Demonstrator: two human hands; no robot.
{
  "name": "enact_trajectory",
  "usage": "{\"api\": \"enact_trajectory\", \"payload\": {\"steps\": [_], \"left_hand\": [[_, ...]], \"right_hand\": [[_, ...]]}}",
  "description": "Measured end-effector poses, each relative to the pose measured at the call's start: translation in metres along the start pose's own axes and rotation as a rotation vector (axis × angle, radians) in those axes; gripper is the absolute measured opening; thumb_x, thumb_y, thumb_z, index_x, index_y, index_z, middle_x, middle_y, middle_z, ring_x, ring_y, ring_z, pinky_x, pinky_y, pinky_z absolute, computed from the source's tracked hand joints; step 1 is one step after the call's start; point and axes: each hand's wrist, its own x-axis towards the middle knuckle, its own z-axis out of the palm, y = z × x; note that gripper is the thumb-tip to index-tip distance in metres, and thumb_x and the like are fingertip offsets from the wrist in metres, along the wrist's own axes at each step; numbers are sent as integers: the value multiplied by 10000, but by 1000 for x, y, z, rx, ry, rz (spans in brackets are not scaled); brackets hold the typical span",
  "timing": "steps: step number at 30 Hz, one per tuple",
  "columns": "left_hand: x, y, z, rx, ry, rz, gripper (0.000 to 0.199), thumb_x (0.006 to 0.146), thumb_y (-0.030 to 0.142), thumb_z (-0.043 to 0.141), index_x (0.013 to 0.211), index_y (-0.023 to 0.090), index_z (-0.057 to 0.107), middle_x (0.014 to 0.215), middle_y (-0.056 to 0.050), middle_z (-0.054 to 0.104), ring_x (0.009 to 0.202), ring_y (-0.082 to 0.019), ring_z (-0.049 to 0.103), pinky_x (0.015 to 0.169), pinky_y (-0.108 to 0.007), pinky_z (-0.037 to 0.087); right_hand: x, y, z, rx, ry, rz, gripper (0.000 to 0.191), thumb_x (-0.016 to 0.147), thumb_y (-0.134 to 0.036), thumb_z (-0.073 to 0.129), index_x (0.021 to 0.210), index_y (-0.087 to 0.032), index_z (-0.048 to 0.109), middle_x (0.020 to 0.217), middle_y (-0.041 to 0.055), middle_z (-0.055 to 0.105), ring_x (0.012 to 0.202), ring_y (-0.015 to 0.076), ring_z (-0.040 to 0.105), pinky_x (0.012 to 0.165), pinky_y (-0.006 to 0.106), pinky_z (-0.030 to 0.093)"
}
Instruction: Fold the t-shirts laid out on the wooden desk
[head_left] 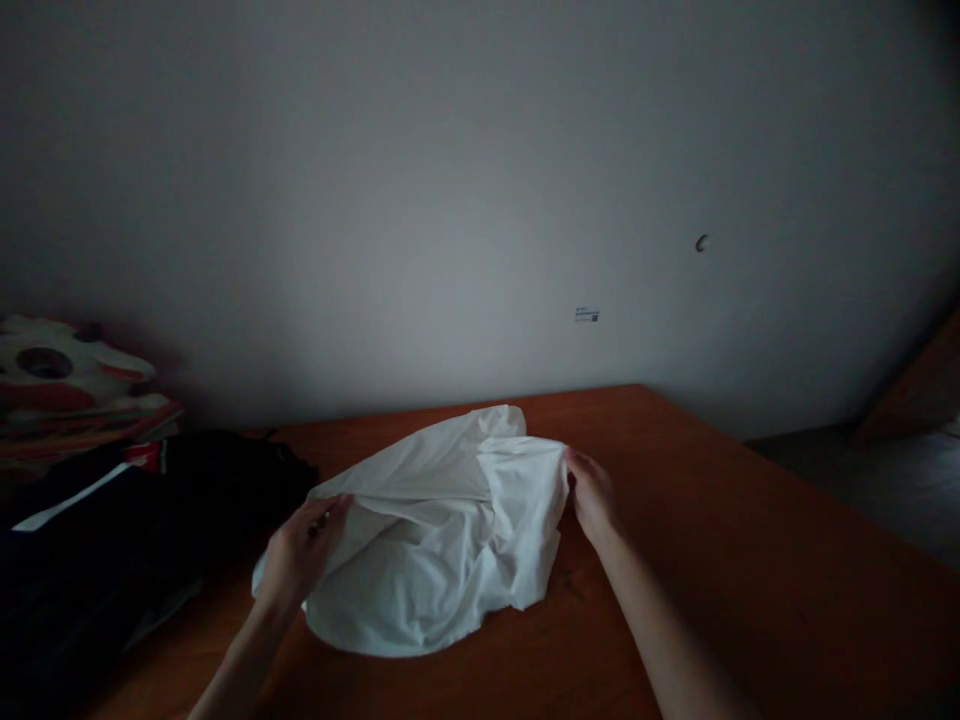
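Checking grips: right hand (592, 488)?
– Thumb and fingers pressed together, pinching a corner of the crumpled white cloth (420, 570).
– Left hand (296, 555)?
– Pinching its upper left edge. Cloth's on the reddish-brown wooden table (712, 560), between both.
– Unclear bits?
– Right fingertips partly hidden; black fabric heap (217, 490) dark, cut off left.

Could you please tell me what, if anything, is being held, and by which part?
A white cloth: the right hand pinches its upper right edge, the left hand holds its left side.
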Motion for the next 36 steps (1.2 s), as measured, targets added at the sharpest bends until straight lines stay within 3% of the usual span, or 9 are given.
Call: {"api": "enact_trajectory", "payload": {"steps": [3,6,11,14,17,23,28,31,36], "left_hand": [[-1,5,-6,-185,219,-162,526,852,637,541,1113,200,672,922,-44,740,745,-189,687,627,-263,541],[-8,14,-8,-81,188,77,358,872,548,577,910,203,664,740,-7,669,627,-152,619,567,-237,492],[-24,40,2,203,-441,642,253,918,395,559,764,225,668,704,-13,683,655,-154,652,627,-250,500],[-27,42,10,304,-511,672,265,878,461,612,1005,249,706,1002,-62,751,922,-224,710,829,-335,551],[-23,21,15,422,-380,557,420,898,527,571,1207,262,672,1229,-104,718,1152,-294,659,999,-462,502],[-15,-22,11,602,-73,260,374,933,422,490,1185,236,694,1442,-152,592,1308,-398,544,1017,-644,428],[-18,3,-2,366,-345,535,291,916,425,541,1044,242,728,1153,-99,739,1078,-271,674,950,-428,529],[-23,19,-2,327,-528,620,483,817,533,663,1215,259,686,1277,-111,699,1164,-314,647,1016,-472,510],[-22,14,10,326,-508,627,353,900,363,573,1219,287,705,1311,-97,695,1191,-301,650,1015,-472,521]], "right_hand": [[12,1,-14,-12,212,-49,523,748,-695,591,935,-208,614,1008,107,683,1016,276,632,886,419,506],[7,-6,-16,-188,249,-302,415,737,-581,701,928,-216,643,1066,120,667,1150,300,563,1013,469,435],[-30,-25,4,-537,-341,-645,229,908,-428,632,780,-238,647,834,41,684,857,225,639,835,371,482],[-48,-35,13,-613,-645,-626,233,853,-445,728,782,-235,656,834,16,691,856,215,654,832,354,479],[-53,-41,16,-628,-743,-580,358,753,-496,812,965,-237,685,998,41,713,968,240,668,913,381,492],[-50,-27,27,-747,-756,-627,668,727,-577,799,1255,-202,637,1379,160,609,1324,347,527,1130,522,376],[-48,-14,37,-746,-676,-676,539,833,-503,724,1275,-212,625,1378,150,620,1314,321,547,1127,524,385],[-45,-13,41,-719,-657,-698,421,880,-396,684,1249,-202,625,1325,138,652,1272,306,578,1093,513,417],[-47,-30,38,-654,-581,-761,263,895,-287,649,1150,-225,658,1167,98,702,1123,276,630,1026,485,450]]}}
